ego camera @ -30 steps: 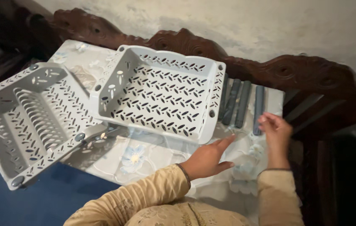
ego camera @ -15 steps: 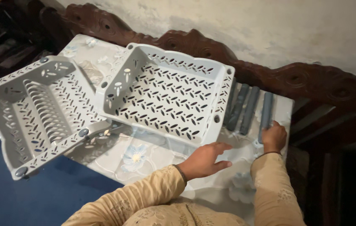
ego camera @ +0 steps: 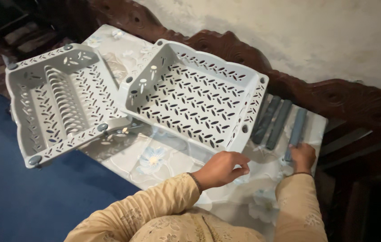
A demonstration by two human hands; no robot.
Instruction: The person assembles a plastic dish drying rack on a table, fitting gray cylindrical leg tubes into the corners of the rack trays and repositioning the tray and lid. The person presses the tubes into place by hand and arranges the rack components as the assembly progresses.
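Gripping the dark grey plastic tube (ego camera: 296, 130) with my right hand (ego camera: 302, 155), left hand (ego camera: 222, 168) loosely curled at the perforated grey plastic basket (ego camera: 195, 101); two tubes (ego camera: 272, 118) lie unused, nothing fitted yet

**Dim room, light from above**

The light is weak and soft and falls brightest on the wall (ego camera: 298, 40). Below the wall, the grey tray (ego camera: 190, 96) throws a soft shadow on the cloth (ego camera: 154, 157). The corners far from the wall are almost black. There is slight blur and grain, no glare.
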